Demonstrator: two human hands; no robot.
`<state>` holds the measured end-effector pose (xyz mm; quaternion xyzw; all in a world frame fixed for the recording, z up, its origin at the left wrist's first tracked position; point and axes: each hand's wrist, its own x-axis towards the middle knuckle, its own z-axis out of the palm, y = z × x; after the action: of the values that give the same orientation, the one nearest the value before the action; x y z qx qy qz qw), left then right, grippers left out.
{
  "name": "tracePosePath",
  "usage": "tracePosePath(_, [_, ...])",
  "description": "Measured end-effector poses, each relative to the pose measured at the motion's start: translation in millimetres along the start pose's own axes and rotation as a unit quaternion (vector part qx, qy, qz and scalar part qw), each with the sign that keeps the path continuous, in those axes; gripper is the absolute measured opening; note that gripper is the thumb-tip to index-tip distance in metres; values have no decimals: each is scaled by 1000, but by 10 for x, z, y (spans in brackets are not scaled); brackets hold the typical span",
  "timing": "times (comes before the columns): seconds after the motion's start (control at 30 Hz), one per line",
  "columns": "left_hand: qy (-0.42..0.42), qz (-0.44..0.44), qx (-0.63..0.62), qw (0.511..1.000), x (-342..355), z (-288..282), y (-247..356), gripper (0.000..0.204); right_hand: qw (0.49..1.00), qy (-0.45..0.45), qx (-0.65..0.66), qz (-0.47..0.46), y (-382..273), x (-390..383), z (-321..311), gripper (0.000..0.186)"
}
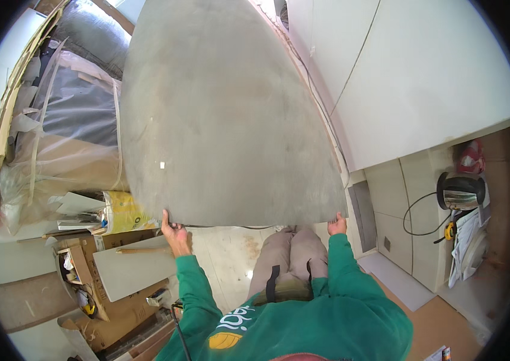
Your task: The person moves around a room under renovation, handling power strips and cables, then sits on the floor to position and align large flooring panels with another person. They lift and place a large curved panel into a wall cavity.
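Observation:
A large grey flat board (225,120) fills the upper middle of the head view, its near edge closest to me. At the near left corner, my left hand (177,233) is closed on the edge, thumb on top and fingers underneath. My right hand (337,225) grips the near right corner the same way, thumb up. A small white square spot (162,165) shows on the board's left part. The undersides of the board and the fingers beneath it are hidden.
On the left stands a plastic-wrapped stack (80,132), beside a yellow bag (125,212) and a cardboard box (128,313). White cabinets (429,78) run along the right, close to the board. A black cable (414,225) hangs near a shelf with a black and silver appliance (461,191).

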<state>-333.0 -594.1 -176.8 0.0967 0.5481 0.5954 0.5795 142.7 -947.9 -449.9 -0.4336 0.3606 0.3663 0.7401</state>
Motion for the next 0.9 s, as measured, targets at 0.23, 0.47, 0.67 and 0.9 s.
tracePosePath(0.23, [61,46,0,997,386,-624,-269,30,1000,19,-5,9,440,341,-167,49])
tracePosePath(0.47, [122,34,-10,992,517,-1183,-965,31,999,8,-52,15,574,931,-568,44])
tracePosePath(0.67, [127,39,-27,991,583,-1636,-1319,33,997,-12,-69,27,745,1405,-940,44])
tracePosePath(0.9, [161,28,0,986,495,-1894,-1436,62,995,3,-82,55,870,1675,-1114,41])
